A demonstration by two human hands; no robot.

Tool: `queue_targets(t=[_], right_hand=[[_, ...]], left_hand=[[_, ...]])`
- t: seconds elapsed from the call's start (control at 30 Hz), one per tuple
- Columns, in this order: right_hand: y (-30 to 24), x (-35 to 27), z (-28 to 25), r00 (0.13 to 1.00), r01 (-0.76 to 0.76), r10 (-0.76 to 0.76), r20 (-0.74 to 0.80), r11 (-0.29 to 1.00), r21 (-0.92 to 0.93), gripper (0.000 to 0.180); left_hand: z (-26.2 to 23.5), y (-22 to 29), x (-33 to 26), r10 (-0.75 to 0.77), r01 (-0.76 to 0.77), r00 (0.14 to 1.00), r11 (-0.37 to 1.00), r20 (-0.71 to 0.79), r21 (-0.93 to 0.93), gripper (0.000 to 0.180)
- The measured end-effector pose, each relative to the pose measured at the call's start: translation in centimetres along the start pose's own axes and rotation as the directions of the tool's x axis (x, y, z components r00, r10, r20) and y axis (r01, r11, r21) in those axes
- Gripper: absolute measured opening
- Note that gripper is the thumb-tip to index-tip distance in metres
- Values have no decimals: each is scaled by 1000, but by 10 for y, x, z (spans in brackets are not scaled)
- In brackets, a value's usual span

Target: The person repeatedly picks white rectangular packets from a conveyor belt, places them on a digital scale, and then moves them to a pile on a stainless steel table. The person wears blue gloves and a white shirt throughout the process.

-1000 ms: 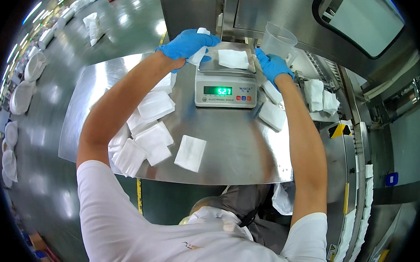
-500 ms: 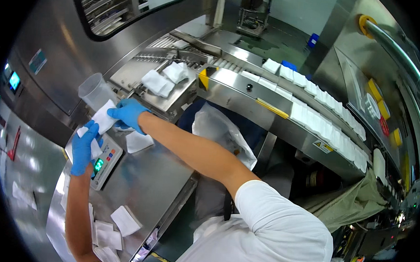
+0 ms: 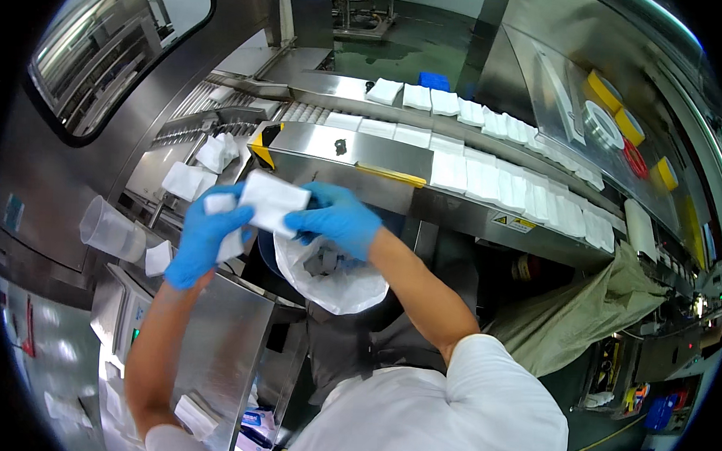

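Both my hands wear blue gloves and hold one white flat packet (image 3: 272,201) between them. My left hand (image 3: 203,235) grips its left side and also pinches smaller white pieces. My right hand (image 3: 337,218) grips its right edge. Directly below the packet hangs a white plastic bag (image 3: 334,285) with its mouth open, set in a dark bin. A steel conveyor (image 3: 492,179) carrying several white packets runs behind my hands.
A clear plastic cup (image 3: 111,229) stands at the left near a weighing scale (image 3: 127,316). Loose white packets (image 3: 201,166) lie on a steel tray at upper left. Tape rolls (image 3: 615,116) sit on the sloped cover at upper right. A beige sack (image 3: 583,316) hangs at right.
My view has swung right, away from the scale. Both hands have carried the white packet from beside the cup over to above the open bag.
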State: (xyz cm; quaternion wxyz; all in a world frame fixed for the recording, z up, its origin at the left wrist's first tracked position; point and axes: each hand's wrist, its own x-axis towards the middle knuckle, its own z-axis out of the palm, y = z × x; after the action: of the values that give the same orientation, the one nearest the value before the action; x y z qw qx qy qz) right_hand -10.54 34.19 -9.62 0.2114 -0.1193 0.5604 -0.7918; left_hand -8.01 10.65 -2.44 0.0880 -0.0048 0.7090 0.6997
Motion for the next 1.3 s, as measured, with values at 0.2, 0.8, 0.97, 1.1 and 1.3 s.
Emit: queue_targets(t=[0.2, 0.8, 0.97, 1.1, 1.3], right_hand=[[-6, -60, -57, 967, -53, 68, -246, 996, 66, 34], [-5, -138, -96, 921, 128, -168, -352, 983, -133, 38], [-24, -112, -16, 888, 385, -405, -218, 914, -126, 44], [-13, -123, 14, 937, 293, -293, -189, 956, -28, 28], [-2, -141, 23, 881, 364, -410, -236, 906, -214, 28]], left_hand=[[98, 3, 119, 19, -29, 950, 999, 311, 29, 27], [175, 4, 109, 186, -42, 846, 957, 500, -286, 53], [152, -4, 15, 312, -77, 873, 847, 375, -526, 54], [131, -17, -37, 408, -224, 857, 846, 316, -483, 52], [111, -39, -102, 167, -177, 984, 970, -69, -169, 44]])
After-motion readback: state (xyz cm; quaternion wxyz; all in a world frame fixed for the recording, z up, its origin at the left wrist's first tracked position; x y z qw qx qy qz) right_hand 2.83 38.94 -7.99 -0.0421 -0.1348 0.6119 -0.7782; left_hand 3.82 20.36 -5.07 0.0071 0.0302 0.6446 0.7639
